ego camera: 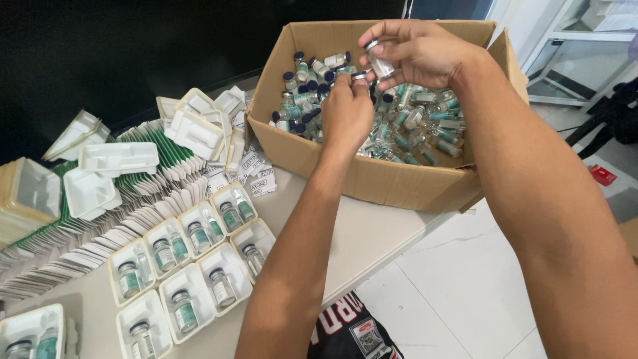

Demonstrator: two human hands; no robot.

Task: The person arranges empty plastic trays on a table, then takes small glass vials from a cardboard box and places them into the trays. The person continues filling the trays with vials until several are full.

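Both of my hands are raised over an open cardboard box (pixel 372 179) filled with several small glass vials (pixel 425 129), some with dark blue caps, some with silver caps. My right hand (pixel 419 50) grips a clear silver-capped vial (pixel 380 65) between thumb and fingers. My left hand (pixel 347 110) pinches another small vial (pixel 359 76) by its cap, just below and touching close to the right hand's vial.
On the grey table (pixel 372 239) lie several white plastic trays (pixel 193 266), each holding a vial and an ampoule. Empty trays (pixel 113 159) sit on rows of flat folded cartons (pixel 86 246) at the left. Folded leaflets (pixel 256 173) lie beside the box. White floor tiles are at right.
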